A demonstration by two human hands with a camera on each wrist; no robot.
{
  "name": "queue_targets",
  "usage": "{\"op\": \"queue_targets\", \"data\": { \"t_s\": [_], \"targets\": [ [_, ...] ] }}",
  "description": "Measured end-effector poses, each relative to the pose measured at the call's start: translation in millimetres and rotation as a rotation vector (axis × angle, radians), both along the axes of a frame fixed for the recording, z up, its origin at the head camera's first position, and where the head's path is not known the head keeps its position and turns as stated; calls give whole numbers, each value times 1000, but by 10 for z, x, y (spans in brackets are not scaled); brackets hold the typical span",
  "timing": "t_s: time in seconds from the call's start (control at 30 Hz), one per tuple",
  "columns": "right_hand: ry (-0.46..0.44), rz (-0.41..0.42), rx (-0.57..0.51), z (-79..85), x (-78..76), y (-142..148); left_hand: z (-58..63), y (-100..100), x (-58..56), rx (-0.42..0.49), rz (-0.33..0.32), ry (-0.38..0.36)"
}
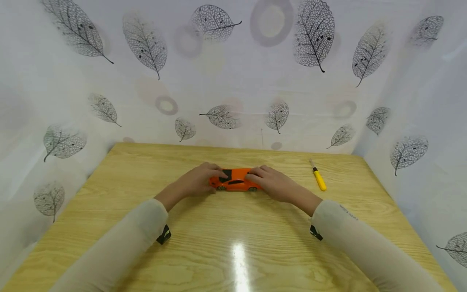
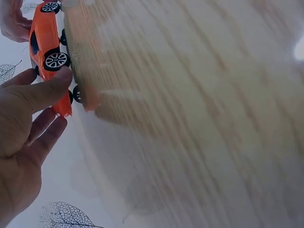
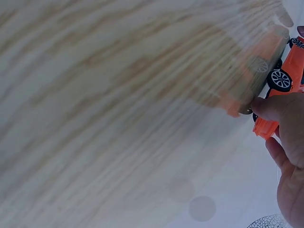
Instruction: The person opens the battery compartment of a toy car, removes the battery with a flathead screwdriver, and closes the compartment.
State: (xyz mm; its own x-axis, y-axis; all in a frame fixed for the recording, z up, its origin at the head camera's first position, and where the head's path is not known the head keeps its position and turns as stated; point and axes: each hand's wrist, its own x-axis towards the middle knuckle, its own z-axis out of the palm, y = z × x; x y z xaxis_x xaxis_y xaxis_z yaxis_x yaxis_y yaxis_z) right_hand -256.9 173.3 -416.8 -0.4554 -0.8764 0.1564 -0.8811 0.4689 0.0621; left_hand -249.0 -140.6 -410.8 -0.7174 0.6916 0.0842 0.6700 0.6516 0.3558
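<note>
An orange toy car (image 1: pixel 238 185) with a black panel near its left end lies lengthwise across the far middle of the table. Its left end is gripped by my left hand (image 1: pixel 198 179), its right end by my right hand (image 1: pixel 276 184). In the left wrist view, the thumb of the left hand (image 2: pixel 28 104) lies beside a wheel of the car (image 2: pixel 46 33), fingers round the end. The right wrist view shows the right hand (image 3: pixel 290 123) pinching the other end of the car (image 3: pixel 294 64). Whether all wheels touch the table I cannot tell.
A screwdriver with a yellow handle (image 1: pixel 319 180) lies on the wooden table (image 1: pixel 219 235), to the right of the right hand. A pale curtain with leaf prints (image 1: pixel 233 85) surrounds the table's back and sides.
</note>
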Motion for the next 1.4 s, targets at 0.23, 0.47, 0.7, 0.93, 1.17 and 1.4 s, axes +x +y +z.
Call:
{"op": "queue_targets", "data": {
  "t_s": [0.23, 0.47, 0.7, 0.93, 1.17, 1.4],
  "targets": [
    [44, 24, -3, -20, -10, 23, -21, -29, -26, 24, 7, 43],
    [91, 64, -49, -1, 0, 44, -22, -31, -56, 29, -6, 41],
    [27, 56, -123, 23, 18, 78, -29, -38, -83, 43, -9, 5],
    [-143, -44, -173, -35, -37, 62, -69, -132, -82, 139, 12, -22],
    [-193, -76, -219, -16, -58, 85, -69, -174, -80, 214, 26, -65],
    [-268, -65, -300, -1, -57, 131, -65, -176, -84, 320, 52, -150]
  ]
}}
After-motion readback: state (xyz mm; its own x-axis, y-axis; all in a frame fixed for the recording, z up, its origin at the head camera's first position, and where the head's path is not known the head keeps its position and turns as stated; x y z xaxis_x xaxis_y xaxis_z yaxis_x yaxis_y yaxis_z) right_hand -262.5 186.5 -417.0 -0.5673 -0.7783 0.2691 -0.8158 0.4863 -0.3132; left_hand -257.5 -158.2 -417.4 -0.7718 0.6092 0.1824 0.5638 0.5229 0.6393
